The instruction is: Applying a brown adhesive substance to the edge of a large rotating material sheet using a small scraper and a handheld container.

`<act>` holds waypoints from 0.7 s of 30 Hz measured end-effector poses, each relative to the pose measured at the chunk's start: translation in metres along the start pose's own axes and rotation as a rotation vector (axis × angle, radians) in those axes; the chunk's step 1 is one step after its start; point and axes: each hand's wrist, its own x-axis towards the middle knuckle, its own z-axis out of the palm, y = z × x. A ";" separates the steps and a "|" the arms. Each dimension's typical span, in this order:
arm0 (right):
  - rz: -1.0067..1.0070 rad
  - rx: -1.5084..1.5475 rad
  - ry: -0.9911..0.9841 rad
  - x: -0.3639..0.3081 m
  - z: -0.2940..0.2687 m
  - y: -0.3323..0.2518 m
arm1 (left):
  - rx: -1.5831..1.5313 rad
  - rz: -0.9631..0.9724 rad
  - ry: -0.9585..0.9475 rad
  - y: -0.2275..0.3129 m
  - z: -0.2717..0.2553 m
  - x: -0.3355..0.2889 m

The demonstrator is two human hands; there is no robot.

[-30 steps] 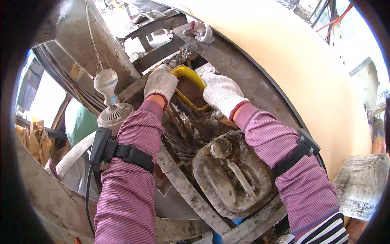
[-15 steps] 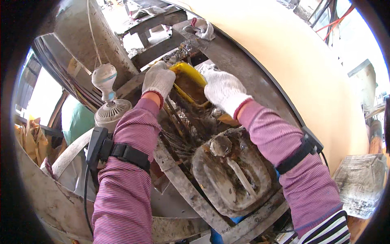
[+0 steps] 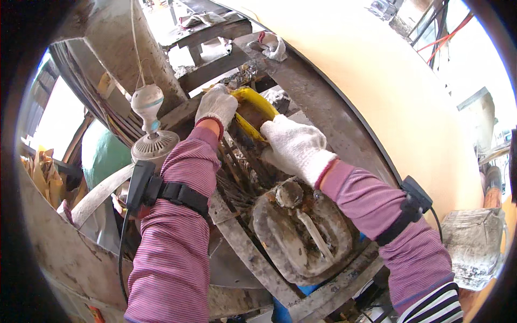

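A yellow, open-topped plastic container point(image 3: 260, 102) with a brown, dirty inside rests over a grimy frame at the upper middle. My left hand point(image 3: 217, 105), in a white knit glove, is closed on its left rim. My right hand point(image 3: 297, 144), gloved alike, lies across the container's near right side. Its fingers are curled and partly hidden, so what they hold, if anything, does not show. Below it lies a dirt-caked pale plastic jerrycan point(image 3: 301, 237) with a round cap and a moulded handle, in a metal frame.
A light bulb point(image 3: 147, 105) hangs on a cord at left, over a pale vented round piece point(image 3: 155, 144). Beyond the container, a crumpled glove point(image 3: 271, 46) lies on a dark ledge. A large cream curved panel point(image 3: 377, 70) spans the right. A grimy block-shaped container point(image 3: 474, 242) stands at far right.
My right hand has come from the container's far right side to its near right side. My left hand stays on the left rim. The view has shifted slightly.
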 end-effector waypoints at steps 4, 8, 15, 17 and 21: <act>-0.040 -0.037 0.027 0.014 0.002 -0.007 | -0.185 -0.059 0.021 -0.012 0.015 0.011; -0.030 -0.049 -0.018 0.017 0.012 0.001 | -0.195 -0.056 0.018 -0.012 0.018 0.014; -0.084 -0.148 0.109 0.030 0.011 0.017 | -0.296 -0.171 0.000 0.000 -0.007 0.005; -0.045 -0.141 0.110 0.034 0.008 0.018 | -0.277 -0.162 0.003 0.001 -0.010 0.005; -0.088 -0.201 0.079 0.031 0.012 0.017 | -0.323 -0.156 0.038 0.000 -0.006 0.001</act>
